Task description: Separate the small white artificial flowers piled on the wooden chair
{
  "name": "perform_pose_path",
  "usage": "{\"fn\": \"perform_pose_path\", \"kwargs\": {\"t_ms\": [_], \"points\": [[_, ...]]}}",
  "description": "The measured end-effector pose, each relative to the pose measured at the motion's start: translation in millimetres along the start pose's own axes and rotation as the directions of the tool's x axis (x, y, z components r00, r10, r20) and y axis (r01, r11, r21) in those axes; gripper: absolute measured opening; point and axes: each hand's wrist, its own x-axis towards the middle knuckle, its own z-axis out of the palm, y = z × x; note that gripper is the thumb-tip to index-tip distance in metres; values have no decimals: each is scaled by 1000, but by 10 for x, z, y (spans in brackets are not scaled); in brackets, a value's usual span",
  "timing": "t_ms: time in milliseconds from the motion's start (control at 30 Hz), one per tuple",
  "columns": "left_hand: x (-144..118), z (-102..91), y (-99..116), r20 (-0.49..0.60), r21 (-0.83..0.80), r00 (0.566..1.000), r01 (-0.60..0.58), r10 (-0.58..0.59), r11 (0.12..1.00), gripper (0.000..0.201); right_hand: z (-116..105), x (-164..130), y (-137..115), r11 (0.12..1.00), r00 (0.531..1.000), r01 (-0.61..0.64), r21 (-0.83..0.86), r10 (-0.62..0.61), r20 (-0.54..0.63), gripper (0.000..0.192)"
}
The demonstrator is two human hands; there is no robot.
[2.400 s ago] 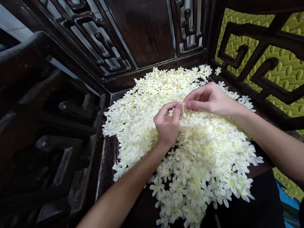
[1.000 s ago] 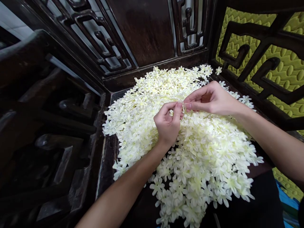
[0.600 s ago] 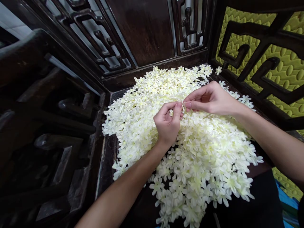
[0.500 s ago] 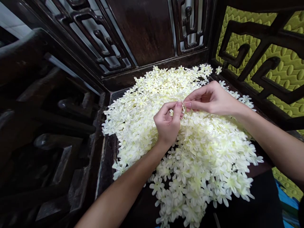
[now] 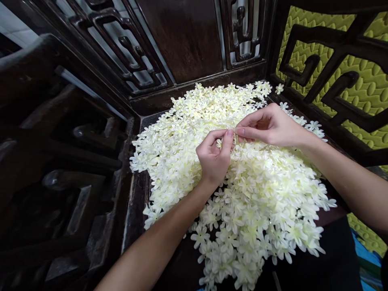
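Left hand (image 5: 216,155) and right hand (image 5: 273,127) nearly closed, thumb-to-finger pinches on a small pale piece (image 5: 235,136) between them; its exact form is too small to tell. White flowers (image 5: 266,178) heaped below and around, over dark surface (image 5: 138,198). Step reads as fine fingertip work; next move calls for steady pinches.

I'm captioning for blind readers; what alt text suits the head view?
A bare left hand and right hand pinch a tiny pale piece, too small to identify, over heaped creamy-white, star-shaped flowers on a dark wooden surface.
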Motion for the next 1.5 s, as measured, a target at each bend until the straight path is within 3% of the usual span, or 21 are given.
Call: {"fn": "perform_pose_path", "kwargs": {"t_ms": [1067, 1500], "points": [[-1, 9, -6, -1, 26, 1000, -4, 4, 1000, 16, -2, 23, -1, 992, 999, -28, 125, 25, 25, 14], [-2, -2, -18, 17, 1, 1000, 2, -2, 1000, 18, 8, 19, 1, 996, 1000, -11, 85, 12, -9, 15]]}}
